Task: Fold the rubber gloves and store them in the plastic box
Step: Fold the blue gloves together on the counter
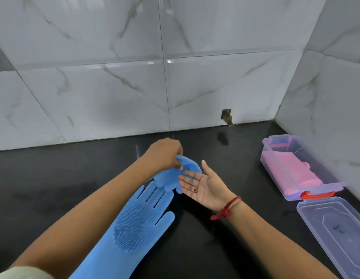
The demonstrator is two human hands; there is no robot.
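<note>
1. The folded blue glove (176,174) sat mid-counter (54,178), pinched by the left hand (165,154); the right hand (205,186) lay released, palm up.
2. A flat blue glove (134,224) stretched toward 7 o'clock.
3. At 3 o'clock, well apart, stood the plastic box (308,190) holding pink gloves (290,170), its lid (336,234) beside it near the wall corner.

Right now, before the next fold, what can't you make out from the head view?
- Second blue glove: bunched under the left hand, so its fold state is unclear; the open right hand covers its edge.
- Flat blue glove: cuff cut off by the bottom edge.
- Plastic box: pink contents blurred behind the translucent wall.
- Lid: cut off at the right edge.
</note>
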